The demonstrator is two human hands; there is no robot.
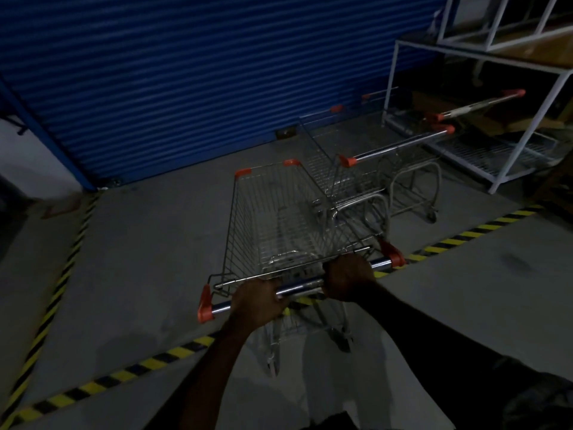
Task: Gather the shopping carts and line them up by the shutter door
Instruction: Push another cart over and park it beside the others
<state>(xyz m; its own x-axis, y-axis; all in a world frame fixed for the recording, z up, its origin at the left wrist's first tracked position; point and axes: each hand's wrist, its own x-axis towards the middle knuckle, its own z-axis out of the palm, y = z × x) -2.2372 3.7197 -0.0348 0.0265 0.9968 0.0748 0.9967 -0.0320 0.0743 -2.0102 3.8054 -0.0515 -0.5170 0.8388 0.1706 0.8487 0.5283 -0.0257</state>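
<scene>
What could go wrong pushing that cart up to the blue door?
The cart is close beside the parked cart, so the baskets might clip or snag. Pushed too hard, it could bang the shutter. It is dim, so the rack is easy to miss.

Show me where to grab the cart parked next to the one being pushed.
Take its bar, the shiny tube between the orange caps. Come from the tape side, away from the shutter: the bar sits high at the cart's back end and the basket points at the shutter. The left hand and right hand hold the pushed cart the same way.
</scene>
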